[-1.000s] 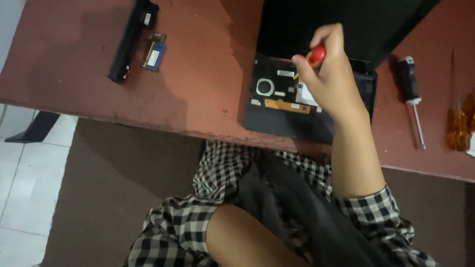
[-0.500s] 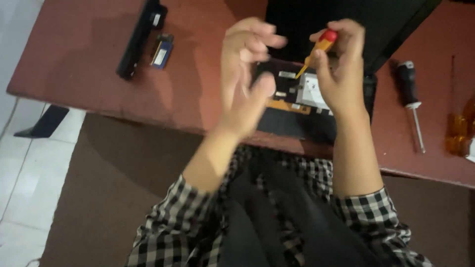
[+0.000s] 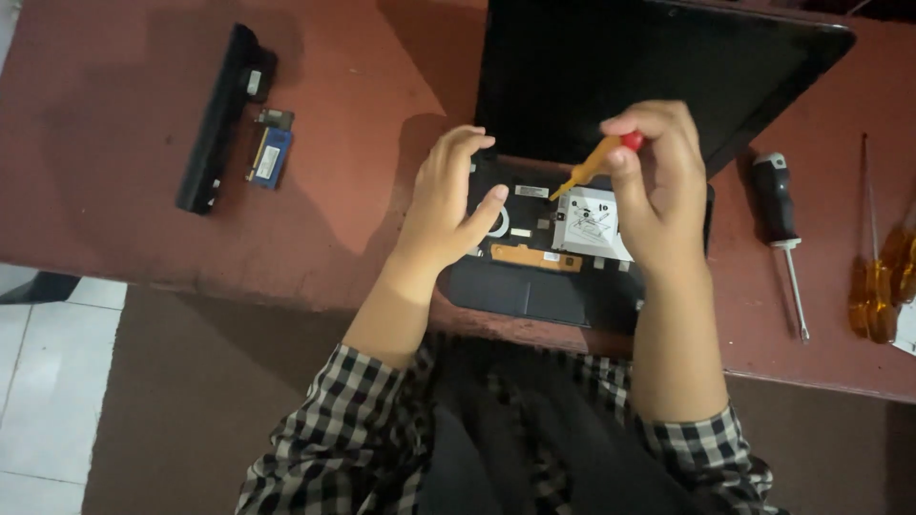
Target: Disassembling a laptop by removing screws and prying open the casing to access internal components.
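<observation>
A long black battery pack (image 3: pixel 218 119) lies at the far left of the reddish-brown bench (image 3: pixel 363 219). Just beside it rests a small blue module (image 3: pixel 272 153). At the right side lie a black-handled screwdriver (image 3: pixel 780 229) and, further right, amber-handled screwdrivers (image 3: pixel 883 277). White floor tiles (image 3: pixel 38 381) show lower left.

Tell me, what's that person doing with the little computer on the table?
A person has a small black laptop opened up on a reddish table, with its insides showing. The right hand holds a small orange screwdriver with a red cap, tip pointing down into the laptop. The left hand rests on the laptop's left side. A long black battery and a small blue chip board lie off to the left. More screwdrivers lie on the right.
</observation>
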